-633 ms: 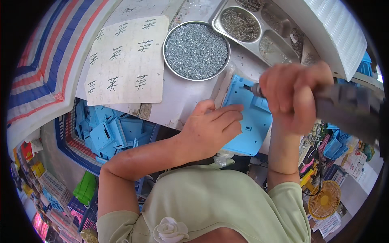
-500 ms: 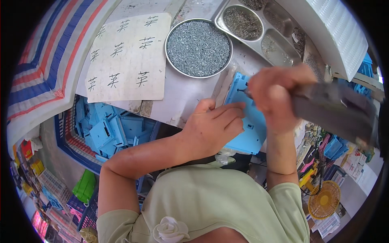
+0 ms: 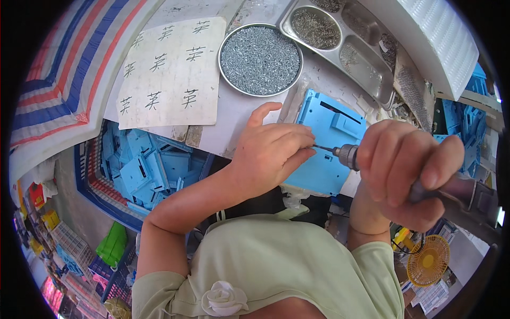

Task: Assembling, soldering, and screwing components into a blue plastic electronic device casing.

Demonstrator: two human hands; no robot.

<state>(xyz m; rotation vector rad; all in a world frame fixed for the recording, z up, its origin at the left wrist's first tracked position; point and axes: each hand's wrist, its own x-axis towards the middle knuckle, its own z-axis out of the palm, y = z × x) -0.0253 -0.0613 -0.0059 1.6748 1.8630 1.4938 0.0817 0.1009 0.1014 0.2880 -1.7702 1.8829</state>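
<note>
My right hand (image 3: pixel 406 165) is wrapped round a dark power screwdriver (image 3: pixel 348 156), whose long thin bit points left over a light blue plastic panel (image 3: pixel 325 178). The panel lies on the table in front of me, with a dark slot and a raised block near its far edge. Beside the bit's tip, my left hand (image 3: pixel 271 151) has its thumb and fingers pinched together over the panel's left part. What those fingertips hold is too small to tell. Farther back, a round metal dish (image 3: pixel 220 66) is heaped with small silvery screws.
Left of the dish lies a paper sheet (image 3: pixel 172 80) with handwriting. A steel compartment tray (image 3: pixel 345 49) with small metal parts sits back right. Several blue plastic pieces (image 3: pixel 141 173) fill a basket (image 3: pixel 81 175) below the table's left. A yellow fan (image 3: pixel 427 260) stands low right.
The screwdriver has drawn back right and toward me, from the panel's far part to my left fingertips. My left thumb and fingers have come together at the bit. The panel's raised block is now uncovered.
</note>
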